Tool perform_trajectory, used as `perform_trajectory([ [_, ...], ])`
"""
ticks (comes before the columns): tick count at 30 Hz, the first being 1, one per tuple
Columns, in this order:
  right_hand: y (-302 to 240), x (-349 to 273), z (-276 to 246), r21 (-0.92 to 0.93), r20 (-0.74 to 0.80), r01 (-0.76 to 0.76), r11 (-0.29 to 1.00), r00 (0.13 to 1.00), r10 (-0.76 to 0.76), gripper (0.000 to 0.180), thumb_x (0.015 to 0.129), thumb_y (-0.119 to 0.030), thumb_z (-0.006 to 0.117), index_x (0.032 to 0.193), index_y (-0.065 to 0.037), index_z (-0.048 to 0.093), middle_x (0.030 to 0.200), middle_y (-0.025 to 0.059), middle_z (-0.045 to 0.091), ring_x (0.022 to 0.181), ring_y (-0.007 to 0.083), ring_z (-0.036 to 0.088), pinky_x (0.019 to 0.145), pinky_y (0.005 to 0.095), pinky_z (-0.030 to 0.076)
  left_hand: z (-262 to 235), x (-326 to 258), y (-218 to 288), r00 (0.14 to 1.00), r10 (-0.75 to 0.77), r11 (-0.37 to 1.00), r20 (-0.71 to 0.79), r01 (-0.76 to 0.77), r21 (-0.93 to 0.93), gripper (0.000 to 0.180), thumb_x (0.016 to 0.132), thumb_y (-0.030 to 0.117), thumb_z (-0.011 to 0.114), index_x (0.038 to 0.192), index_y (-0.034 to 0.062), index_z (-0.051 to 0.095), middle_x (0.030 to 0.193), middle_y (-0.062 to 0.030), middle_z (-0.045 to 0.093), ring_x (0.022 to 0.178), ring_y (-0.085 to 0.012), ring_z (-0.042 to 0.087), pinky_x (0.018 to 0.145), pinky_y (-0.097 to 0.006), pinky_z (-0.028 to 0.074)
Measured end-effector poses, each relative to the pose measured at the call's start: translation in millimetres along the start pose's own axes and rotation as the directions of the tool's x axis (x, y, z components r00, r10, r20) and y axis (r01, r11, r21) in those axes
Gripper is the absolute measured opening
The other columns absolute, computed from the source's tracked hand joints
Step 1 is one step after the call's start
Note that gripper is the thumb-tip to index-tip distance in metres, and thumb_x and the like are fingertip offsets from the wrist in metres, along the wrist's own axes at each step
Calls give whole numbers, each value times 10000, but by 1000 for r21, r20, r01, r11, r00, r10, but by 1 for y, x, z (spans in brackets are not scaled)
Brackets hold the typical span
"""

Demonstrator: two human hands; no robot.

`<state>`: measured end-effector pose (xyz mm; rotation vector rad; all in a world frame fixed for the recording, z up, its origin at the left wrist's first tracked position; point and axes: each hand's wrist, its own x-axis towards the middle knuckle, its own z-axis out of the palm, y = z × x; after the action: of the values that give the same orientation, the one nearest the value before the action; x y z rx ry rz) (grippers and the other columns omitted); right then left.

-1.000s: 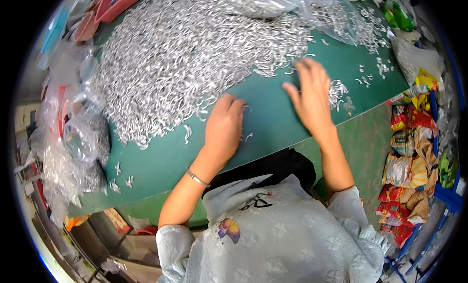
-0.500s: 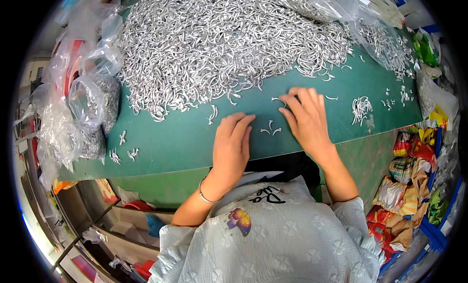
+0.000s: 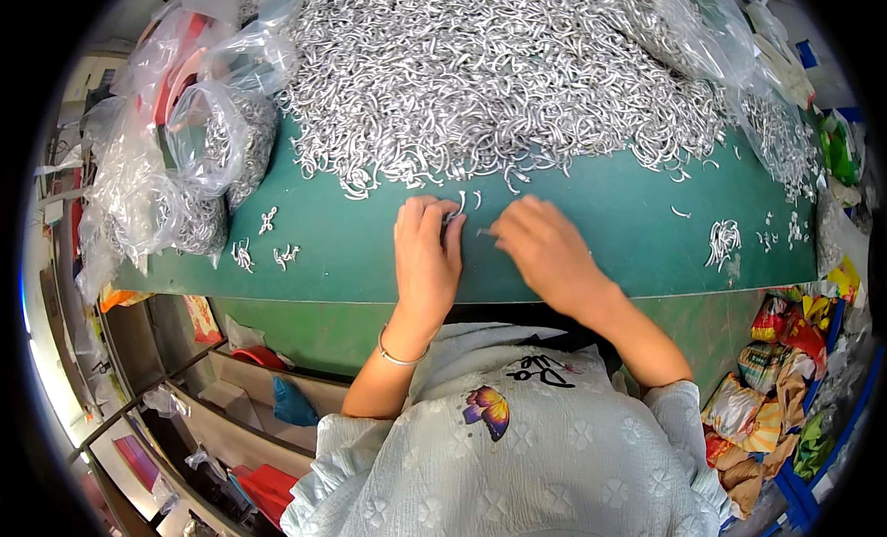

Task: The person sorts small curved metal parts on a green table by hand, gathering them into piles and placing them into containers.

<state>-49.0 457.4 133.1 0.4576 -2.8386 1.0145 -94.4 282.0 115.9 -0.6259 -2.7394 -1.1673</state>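
Near the front of the green table [image 3: 351, 260], my left hand [image 3: 425, 255] has its thumb and fingers closed on a curved silver metal piece [image 3: 451, 217]. Right by those fingertips, two more curved pieces [image 3: 477, 201] lie on the table. My right hand [image 3: 552, 258], a little blurred, is bent palm down to the right of the left one. A small silver piece [image 3: 483, 232] sticks out from its pinched fingertips. Whatever lies under the right palm is hidden. Beyond both hands spreads a large heap of the same curved metal pieces [image 3: 490, 84].
Clear plastic bags [image 3: 199, 195] of metal pieces stand at the left, with small clusters [image 3: 242, 255] before them. Another bag [image 3: 702, 38] lies at the far right. A small pile [image 3: 723, 243] sits near the right front edge. Shelves [image 3: 249, 398] are below left.
The view has shifted, so the table appears further right. My hands have come closer together, the right one moving left over where three loose pieces lay. The left fingers have closed on a piece.
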Motion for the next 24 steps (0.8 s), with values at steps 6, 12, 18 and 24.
perform_trajectory([
  [6, 10, 16, -17, 95, -246, -201, 975, 944, 218, 305, 808, -61, 686, 1097, -3, 607, 1106, 144, 576, 1071, 350, 533, 906, 424, 441, -23, -15, 6, 995, -17, 998, -100, 24, 62, 382, 799, -8, 715, 1161, 38, 600, 1114, -141, 533, 965, -303, 539, 882, -381, 435],
  [12, -9, 18, 10, -204, -161, -182, 962, 975, 150, 418, 794, -55, 700, 1192, -20, 578, 1339, 179, 450, 1231, 379, 425, 987, 474, 382, -21, -29, 5, 999, 11, 996, 47, -15, 90, 246, 757, 35, 762, 971, 57, 643, 1005, -73, 544, 894, -252, 510, 783, -356, 356],
  [18, -20, 20, -1, -112, -142, -66, 992, 989, 49, 324, 796, -76, 687, 1110, -31, 621, 1257, 138, 515, 1146, 339, 486, 917, 439, 404, -30, -46, -2, 999, -51, 998, 1, 51, 44, 197, 763, 8, 744, 918, 60, 635, 924, -74, 553, 879, -255, 530, 771, -355, 355],
  [24, -22, 37, 34, -267, -65, 154, 951, 982, -177, 223, 707, -87, 660, 921, -44, 616, 985, 77, 544, 931, 247, 508, 782, 362, 386, -37, -45, -8, 993, -80, 990, -83, 89, 109, 179, 768, 2, 734, 900, 58, 629, 917, -79, 569, 867, -255, 542, 765, -357, 362],
])
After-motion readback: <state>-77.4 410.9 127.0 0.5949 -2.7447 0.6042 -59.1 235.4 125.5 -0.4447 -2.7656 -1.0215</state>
